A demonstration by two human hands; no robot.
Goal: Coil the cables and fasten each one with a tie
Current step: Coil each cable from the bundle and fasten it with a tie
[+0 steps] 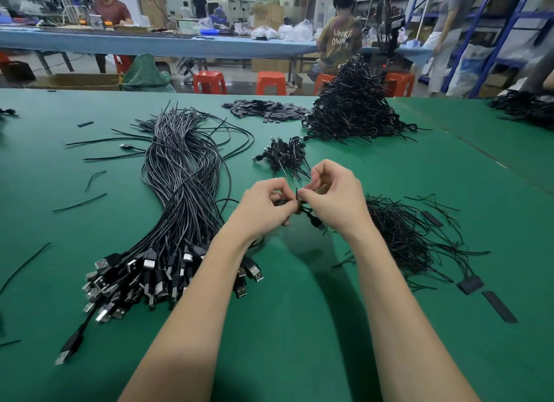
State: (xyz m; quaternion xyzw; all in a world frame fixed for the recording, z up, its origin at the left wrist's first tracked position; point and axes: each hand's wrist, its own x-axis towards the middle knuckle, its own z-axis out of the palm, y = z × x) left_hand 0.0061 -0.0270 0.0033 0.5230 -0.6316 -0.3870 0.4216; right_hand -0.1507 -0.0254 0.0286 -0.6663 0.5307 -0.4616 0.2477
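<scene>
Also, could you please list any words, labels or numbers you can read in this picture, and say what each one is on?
"UNKN" above "OWN", partly hidden: back of the T-shirt of a seated person beyond the green table.
Cardboard boxes and white bags in the background: any print too blurred to read.
USB plugs and the hands' cable: no legible marking.

Bare forearms, no sleeves
</scene>
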